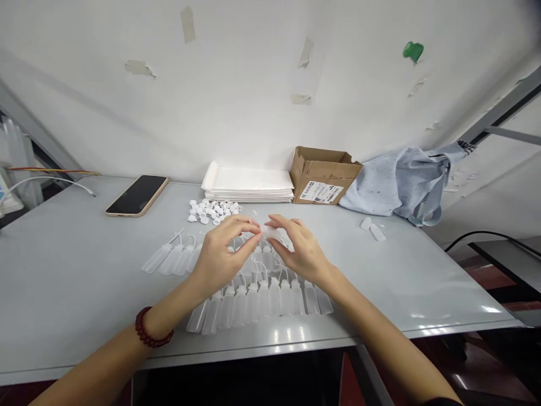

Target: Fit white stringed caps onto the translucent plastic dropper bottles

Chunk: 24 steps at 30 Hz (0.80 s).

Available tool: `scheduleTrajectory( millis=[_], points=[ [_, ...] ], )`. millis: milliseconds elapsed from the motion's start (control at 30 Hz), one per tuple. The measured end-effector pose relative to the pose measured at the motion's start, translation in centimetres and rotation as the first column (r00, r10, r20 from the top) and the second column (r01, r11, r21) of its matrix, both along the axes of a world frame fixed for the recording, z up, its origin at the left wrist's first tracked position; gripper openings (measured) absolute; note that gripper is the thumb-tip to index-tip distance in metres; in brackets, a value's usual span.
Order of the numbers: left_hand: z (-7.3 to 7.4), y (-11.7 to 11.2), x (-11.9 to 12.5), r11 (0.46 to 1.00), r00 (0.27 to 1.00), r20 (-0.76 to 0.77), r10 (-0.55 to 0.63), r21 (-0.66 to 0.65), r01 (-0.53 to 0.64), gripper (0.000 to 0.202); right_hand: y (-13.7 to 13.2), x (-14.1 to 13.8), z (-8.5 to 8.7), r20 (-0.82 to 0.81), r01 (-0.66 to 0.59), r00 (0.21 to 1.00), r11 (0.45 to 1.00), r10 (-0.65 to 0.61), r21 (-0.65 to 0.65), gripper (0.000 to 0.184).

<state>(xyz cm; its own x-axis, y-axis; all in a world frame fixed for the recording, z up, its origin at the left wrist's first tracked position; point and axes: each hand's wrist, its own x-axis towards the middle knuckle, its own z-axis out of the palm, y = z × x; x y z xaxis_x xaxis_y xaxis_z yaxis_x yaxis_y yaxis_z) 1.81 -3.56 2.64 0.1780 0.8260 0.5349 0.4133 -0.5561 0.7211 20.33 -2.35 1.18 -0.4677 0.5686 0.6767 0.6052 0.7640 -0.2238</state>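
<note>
My right hand (298, 245) holds a small translucent plastic bottle (273, 232) between thumb and fingers, above the rows on the table. At the bottle's left end, the thumb and fingers of my left hand (226, 245) are pinched together. A small white bit shows at those fingertips, too small to name. Beneath both hands lie several similar bottles with thin bent tubes at their necks: a front row (264, 301) and a back row (171, 258), partly hidden by my hands. A pile of small white caps (211, 211) lies just beyond my left hand.
Behind the caps are stacked white trays (249, 183) and an open cardboard box (323, 175). A light blue cloth bag (393, 180) slumps at the right, near two loose translucent pieces (372, 229). A phone (137, 195) and a white cable (51, 179) lie at the left.
</note>
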Motion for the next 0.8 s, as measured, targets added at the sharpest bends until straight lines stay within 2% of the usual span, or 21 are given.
scheduleTrajectory(
  millis=[167,433,667,800],
  points=[
    [-0.5,-0.4,0.6,0.999,0.999,0.027,-0.018,0.027,0.018,0.006,0.0,0.3,-0.2,0.010,-0.014,1.000,0.997,0.013,0.074,0.051],
    [-1.3,-0.1,0.9,1.000,0.999,0.044,0.000,-0.016,0.001,0.005,-0.2,0.4,-0.5,0.078,-0.019,0.997,0.991,0.008,0.132,0.043],
    [-1.4,-0.1,0.8,1.000,0.999,0.051,0.001,-0.018,0.000,0.013,-0.3,0.5,-0.8,0.075,-0.044,0.997,0.989,0.034,0.140,0.037],
    [-1.6,-0.1,0.8,1.000,0.999,0.042,-0.020,0.002,0.020,0.011,-0.4,0.4,-0.7,0.053,-0.057,0.997,0.987,0.050,0.148,0.037]
  ],
)
